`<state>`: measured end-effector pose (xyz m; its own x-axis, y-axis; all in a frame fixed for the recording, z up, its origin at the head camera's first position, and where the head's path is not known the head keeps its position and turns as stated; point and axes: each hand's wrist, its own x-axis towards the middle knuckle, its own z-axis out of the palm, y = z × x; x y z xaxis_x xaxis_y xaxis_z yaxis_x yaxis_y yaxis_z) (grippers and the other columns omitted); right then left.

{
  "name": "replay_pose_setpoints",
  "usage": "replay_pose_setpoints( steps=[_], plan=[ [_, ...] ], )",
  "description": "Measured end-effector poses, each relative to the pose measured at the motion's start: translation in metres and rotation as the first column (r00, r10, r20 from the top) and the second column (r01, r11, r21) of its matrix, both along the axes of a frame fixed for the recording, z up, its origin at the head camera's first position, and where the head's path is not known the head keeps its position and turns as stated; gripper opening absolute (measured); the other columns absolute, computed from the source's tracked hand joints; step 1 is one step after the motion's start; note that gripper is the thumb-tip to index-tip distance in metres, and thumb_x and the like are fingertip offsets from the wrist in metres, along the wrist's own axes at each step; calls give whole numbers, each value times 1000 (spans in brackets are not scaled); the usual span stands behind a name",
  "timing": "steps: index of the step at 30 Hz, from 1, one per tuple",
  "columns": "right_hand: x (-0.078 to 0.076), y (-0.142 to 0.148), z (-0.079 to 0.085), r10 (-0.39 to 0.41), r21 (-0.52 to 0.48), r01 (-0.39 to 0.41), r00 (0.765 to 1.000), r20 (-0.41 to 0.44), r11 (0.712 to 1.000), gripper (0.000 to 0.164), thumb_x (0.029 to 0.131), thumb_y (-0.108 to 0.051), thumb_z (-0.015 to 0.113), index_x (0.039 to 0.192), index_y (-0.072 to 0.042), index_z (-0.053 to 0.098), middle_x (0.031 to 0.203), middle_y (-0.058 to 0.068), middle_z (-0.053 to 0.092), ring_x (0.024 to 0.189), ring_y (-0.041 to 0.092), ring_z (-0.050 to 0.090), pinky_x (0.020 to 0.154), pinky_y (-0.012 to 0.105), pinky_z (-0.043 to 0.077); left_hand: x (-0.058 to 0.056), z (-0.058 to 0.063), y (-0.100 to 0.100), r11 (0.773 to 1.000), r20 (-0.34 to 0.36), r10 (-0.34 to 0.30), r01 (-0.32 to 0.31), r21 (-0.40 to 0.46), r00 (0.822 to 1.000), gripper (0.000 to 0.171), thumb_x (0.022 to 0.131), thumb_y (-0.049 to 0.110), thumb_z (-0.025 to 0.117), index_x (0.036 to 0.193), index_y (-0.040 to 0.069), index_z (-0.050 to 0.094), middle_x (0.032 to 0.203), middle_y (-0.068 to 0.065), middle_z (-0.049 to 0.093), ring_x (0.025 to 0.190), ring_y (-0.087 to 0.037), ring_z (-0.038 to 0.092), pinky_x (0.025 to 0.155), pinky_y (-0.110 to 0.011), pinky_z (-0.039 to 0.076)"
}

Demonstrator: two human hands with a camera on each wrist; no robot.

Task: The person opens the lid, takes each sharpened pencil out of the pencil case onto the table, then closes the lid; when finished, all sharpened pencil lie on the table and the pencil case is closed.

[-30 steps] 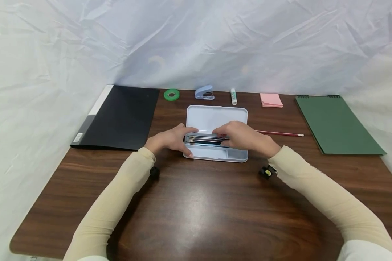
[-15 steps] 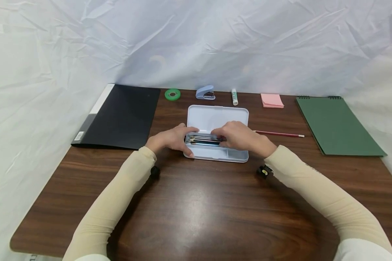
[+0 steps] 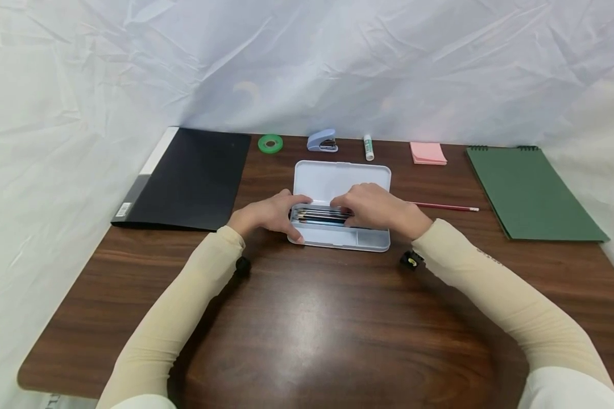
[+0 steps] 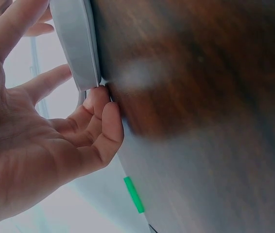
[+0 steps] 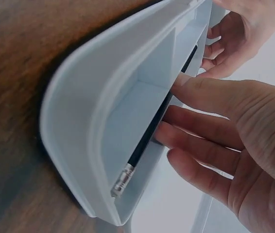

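Note:
A white pencil case (image 3: 319, 234) lies on the table with its lid (image 3: 343, 177) folded back. Several pencils (image 3: 317, 217) lie side by side in its rear compartment. My left hand (image 3: 271, 215) grips the case's left end, thumb at the front edge and curled fingers at the outer side. My right hand (image 3: 381, 210) reaches into the case from the right. In the right wrist view, its thumb and fingers pinch a black pencil (image 5: 142, 141) whose metal-banded end (image 5: 123, 180) points at the case's right end. The fingertips cover part of the pencils.
A red pencil (image 3: 450, 207) lies right of the case, near a green spiral sketchbook (image 3: 539, 196). Behind stand green tape (image 3: 270, 149), a blue stapler (image 3: 321, 140), a glue stick (image 3: 368, 149) and pink sticky notes (image 3: 427, 152). A black folder (image 3: 194, 176) lies left.
My right hand has moved slightly left along the pencils inside the case. The left hand keeps its hold on the case's left end. The head view has shifted a little.

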<state>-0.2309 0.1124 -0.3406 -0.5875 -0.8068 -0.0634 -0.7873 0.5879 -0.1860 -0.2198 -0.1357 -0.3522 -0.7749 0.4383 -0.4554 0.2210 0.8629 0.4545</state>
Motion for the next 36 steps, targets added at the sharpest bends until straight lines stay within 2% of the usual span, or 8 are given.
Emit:
replay_pose_setpoints(
  steps=[17,29,36],
  plan=[
    [-1,-8,5,17,71,-15,999,-28,997,39,81,-12,83,118,-11,72,87,4,73,75,18,65,72,42,53,1,2,1,1000,-3,0,0,0,1000,96,78,38,85,157,25,31,134,-15,40,119,-28,44,103,-45,41],
    [-1,-17,5,17,169,-15,1000,-7,985,53,81,-9,82,132,-13,65,111,9,74,89,24,68,81,44,55,1,0,2,1000,1,4,-4,-3,1000,97,77,39,86,157,26,31,134,-14,40,119,-28,44,102,-44,41],
    [-2,-11,0,39,133,-32,998,-52,991,43,83,-5,78,123,-13,68,105,7,75,86,23,68,78,44,54,0,1,3,1000,-9,-2,2,-15,1000,96,78,39,85,156,25,31,134,-14,40,119,-27,44,103,-44,40]
  ],
)
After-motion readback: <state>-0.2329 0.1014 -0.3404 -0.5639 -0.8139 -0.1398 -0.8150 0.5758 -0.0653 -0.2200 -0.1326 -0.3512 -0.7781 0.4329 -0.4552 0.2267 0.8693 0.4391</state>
